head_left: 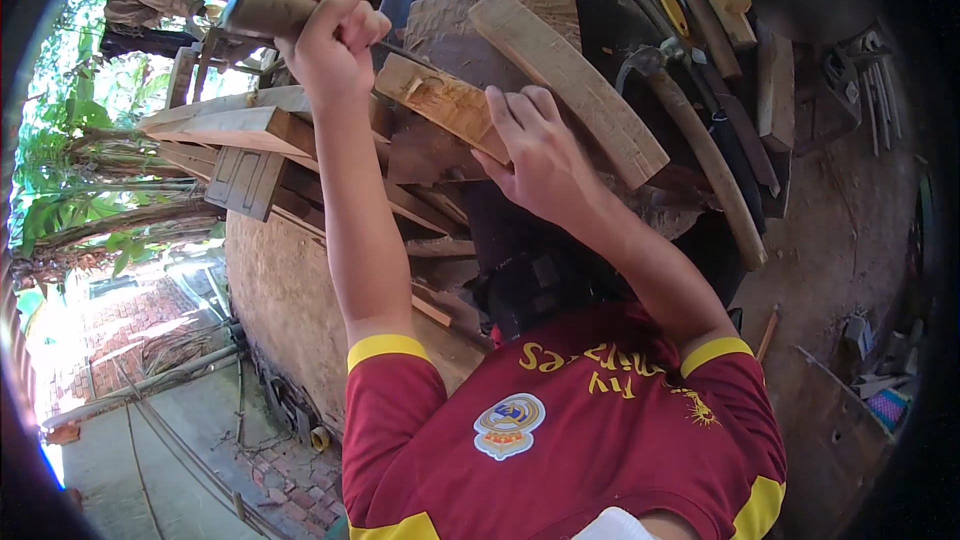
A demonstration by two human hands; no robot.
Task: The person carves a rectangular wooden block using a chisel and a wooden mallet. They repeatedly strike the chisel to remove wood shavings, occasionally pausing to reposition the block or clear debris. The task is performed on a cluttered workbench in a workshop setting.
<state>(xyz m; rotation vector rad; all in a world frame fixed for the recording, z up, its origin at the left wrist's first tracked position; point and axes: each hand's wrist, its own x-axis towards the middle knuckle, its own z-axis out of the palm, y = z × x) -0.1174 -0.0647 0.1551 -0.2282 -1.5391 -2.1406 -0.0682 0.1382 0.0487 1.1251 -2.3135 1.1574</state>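
My left hand (338,45) is wrapped round a chisel by its thick round wooden handle (262,12), held up at the upper left. The chisel's thin dark metal shaft points right and down toward the far end of a small wooden block (445,105). Whether its tip touches the wood, I cannot tell. A rough, lighter hollow is cut into the block's top face. My right hand (535,145) grips the near right end of this block, thumb on one side and fingers on the other. Under the block lies a wider flat board (430,155).
Beside the block rests a long curved wooden piece (570,85). Farther right are a hammer-like tool with a long curved handle (700,140), a yellow-handled saw (665,0) and several other tools. Timber planks (235,128) jut out at left.
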